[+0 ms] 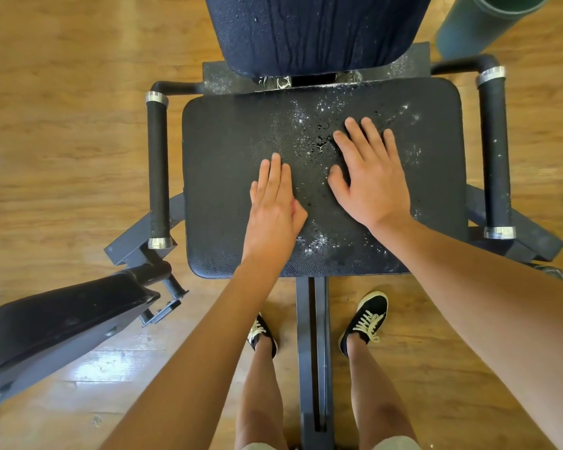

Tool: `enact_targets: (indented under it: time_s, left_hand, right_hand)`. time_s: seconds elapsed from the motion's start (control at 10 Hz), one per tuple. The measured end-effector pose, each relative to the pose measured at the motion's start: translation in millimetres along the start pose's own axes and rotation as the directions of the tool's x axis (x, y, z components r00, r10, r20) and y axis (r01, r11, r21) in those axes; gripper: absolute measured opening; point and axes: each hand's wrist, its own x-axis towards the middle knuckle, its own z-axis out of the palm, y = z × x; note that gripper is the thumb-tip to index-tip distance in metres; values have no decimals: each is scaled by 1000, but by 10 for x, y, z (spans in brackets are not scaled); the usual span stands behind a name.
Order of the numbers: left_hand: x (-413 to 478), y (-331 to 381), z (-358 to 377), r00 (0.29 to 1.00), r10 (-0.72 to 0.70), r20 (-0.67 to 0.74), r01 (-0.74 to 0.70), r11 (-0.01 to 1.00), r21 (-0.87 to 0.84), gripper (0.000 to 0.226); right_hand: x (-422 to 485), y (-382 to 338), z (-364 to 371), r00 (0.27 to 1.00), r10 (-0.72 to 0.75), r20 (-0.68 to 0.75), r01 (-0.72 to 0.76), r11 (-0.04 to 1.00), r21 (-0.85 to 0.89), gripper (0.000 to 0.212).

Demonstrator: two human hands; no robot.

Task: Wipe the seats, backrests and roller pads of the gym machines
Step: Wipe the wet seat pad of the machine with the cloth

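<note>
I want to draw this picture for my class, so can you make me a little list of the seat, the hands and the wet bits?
floor: wooden planks
seat: black pad speckled with white droplets
backrest: dark, wet streaks running down
left hand: fingers straight, resting on the seat
right hand: flat, fingers spread, on the wet patch
cloth: none in view
handles: left grip and right grip, one each side of the seat
</note>
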Motion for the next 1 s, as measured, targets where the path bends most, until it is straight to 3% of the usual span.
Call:
enact_targets:
  time_s: [0.2, 0.4, 0.7, 1.0]
  left_hand:
    - [-561, 15, 107, 998, -5, -57, 6, 1000, 15, 53]
    - [-583, -14, 125, 997, 10, -77, -12, 999, -35, 53]
    - [105, 67, 59, 984, -83, -158, 48, 976, -214, 56]
    - [990, 125, 1, 988, 15, -154, -58, 958, -281, 63]
  right_hand:
    - [10, -4, -12, 1000, 7, 26, -7, 1000, -5, 51]
    - [23, 0, -7, 999, 4, 39, -4, 1000, -7, 51]
    - [16, 29, 18, 999, -4, 41, 5, 1000, -19, 53]
    - [18, 38, 16, 998, 4, 64, -3, 1000, -20, 55]
